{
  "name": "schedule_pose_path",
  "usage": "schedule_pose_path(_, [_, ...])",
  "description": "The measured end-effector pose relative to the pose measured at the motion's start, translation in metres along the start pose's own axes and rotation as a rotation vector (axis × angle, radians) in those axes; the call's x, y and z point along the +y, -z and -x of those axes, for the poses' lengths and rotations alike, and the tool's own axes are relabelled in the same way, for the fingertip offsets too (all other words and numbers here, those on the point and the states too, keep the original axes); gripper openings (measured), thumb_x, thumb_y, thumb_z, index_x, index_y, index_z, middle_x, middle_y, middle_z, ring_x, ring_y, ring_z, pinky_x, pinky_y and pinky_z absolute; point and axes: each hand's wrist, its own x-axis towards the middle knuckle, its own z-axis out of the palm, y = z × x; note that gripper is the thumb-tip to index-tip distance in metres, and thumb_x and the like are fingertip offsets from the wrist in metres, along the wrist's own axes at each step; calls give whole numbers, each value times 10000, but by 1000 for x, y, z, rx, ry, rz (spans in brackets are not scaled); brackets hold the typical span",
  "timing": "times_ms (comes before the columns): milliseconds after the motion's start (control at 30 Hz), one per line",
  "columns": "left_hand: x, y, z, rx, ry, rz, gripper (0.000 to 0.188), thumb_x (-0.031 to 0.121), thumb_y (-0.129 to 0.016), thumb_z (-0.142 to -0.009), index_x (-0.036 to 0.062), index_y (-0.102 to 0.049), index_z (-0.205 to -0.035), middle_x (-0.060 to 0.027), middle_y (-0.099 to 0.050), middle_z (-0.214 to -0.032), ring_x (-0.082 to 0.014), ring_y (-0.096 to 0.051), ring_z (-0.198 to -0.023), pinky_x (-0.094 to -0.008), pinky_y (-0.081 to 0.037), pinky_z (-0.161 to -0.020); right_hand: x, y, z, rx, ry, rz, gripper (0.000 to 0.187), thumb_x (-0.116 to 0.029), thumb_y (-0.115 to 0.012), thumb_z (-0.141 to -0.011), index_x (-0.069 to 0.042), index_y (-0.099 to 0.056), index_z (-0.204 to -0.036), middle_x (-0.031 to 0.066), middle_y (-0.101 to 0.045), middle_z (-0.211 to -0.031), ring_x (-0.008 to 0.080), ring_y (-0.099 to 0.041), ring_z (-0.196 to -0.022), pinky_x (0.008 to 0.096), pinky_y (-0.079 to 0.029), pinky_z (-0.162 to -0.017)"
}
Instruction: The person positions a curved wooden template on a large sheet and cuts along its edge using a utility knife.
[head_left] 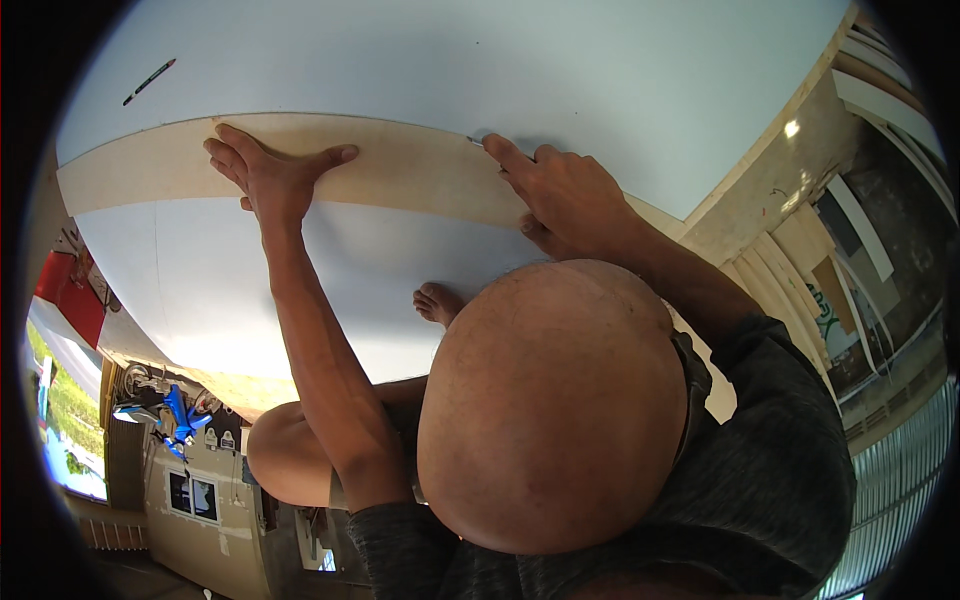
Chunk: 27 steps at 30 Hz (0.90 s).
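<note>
A long pale wooden strip (420,170) lies across a large light blue-white sheet (620,60). My left hand (275,178) presses down on the strip, thumb and fingers spread. At the strip's far edge, to the right, my right hand (560,190) is closed around a small tool with a thin metal tip (475,140). The fingers hide the rest of that tool, so its kind is unclear. A dark pencil (150,82) lies on the sheet beyond the strip, at the far left.
My bare foot (438,303) rests on the sheet on the near side of the strip. Long boards and offcuts (790,275) lie on the floor at the right. A blue motorbike (180,420) and a red object (75,298) stand off to the left.
</note>
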Motion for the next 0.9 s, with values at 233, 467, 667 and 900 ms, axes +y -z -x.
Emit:
schedule_pose_path(233, [1, 2, 2, -13, 7, 9, 1693, 564, -1024, -515, 9, 73, -1679, -236, 90, -1767, -363, 102, -1647, -722, -158, -1250, 6, -5, 9, 20, -2, -27, 846, -114, -792, -889, -111, -305, -1581, 173, -710, -945, 362, -707, -889, 510, -588, -747])
schedule_pose_path(467, [-3, -1, 0, 3, 0, 0, 1720, 560, -1041, -481, -3, 61, -1677, -256, 82, -1761, -393, 84, -1643, -760, -168, -1223, 5, 0, 10, -41, -31, -1, 839, -148, -797, -891, -97, -311, -1573, 158, -747, -1036, 345, -707, -893, 499, -601, -747])
schedule_pose_path(667, [-2, -2, -1, 11, -7, -5, 1733, 540, -1058, -463, -12, 51, -1675, -277, 74, -1755, -421, 70, -1640, -782, -181, -1205, 10, -1, 17, -46, -72, -74, 803, -146, -758, -913, -115, -317, -1584, 187, -647, -982, 362, -676, -905, 494, -540, -766])
schedule_pose_path(900, [0, -1, -1, 24, -10, 9, 1732, 542, -1056, -462, -7, 49, -1677, -278, 73, -1755, -423, 62, -1640, -784, -184, -1203, 19, -9, 24, -35, -109, -68, 777, -217, -747, -923, -134, -336, -1577, 188, -660, -934, 370, -684, -842, 506, -559, -718])
